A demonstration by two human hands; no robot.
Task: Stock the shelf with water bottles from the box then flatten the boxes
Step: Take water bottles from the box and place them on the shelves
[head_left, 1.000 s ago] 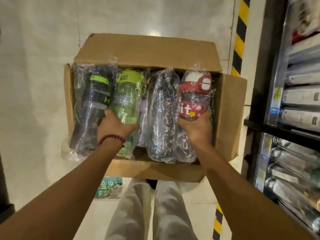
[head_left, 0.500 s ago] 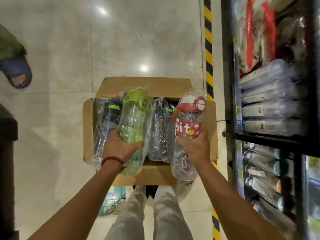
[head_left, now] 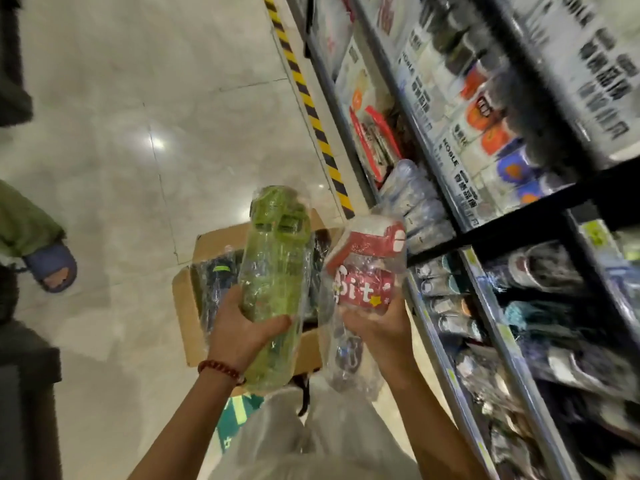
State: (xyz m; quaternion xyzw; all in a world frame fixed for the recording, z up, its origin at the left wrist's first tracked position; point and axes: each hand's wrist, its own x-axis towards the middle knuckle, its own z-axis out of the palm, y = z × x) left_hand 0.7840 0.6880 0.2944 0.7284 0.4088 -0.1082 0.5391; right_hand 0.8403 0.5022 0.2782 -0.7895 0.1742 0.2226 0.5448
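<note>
Both bottles now lifted clear of box (head_left: pixel 188 327): left hand (head_left: pixel 242 329) grips green bottle (head_left: pixel 273 289), right hand (head_left: pixel 379 325) grips red bottle (head_left: pixel 363 271). View swung toward shelf (head_left: pixel 512 226); placing comes next.

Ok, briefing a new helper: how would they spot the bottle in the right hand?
Start at the cardboard box on the floor. Above it, each hand lifts one wrapped bottle; the right hand grips the red-and-white bottle, nearest the shelf. Its neighbour is green.
</note>
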